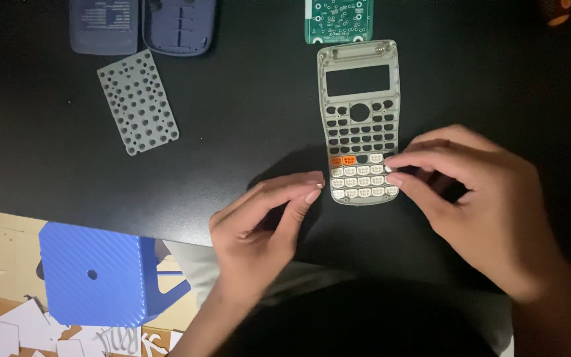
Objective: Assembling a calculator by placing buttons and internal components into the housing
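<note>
The grey calculator front lies flat on the black counter. The right hand pinches a small white key at its right edge, fingers closed on it. The left hand sits just below its bottom left corner, fingers curled and holding nothing. A green circuit board lies above it, and a grey rubber mat far to its left.

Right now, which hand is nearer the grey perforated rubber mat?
Left. The left hand sits down and right of the rubber mat; the right hand lies farther right, past the calculator front.
</note>
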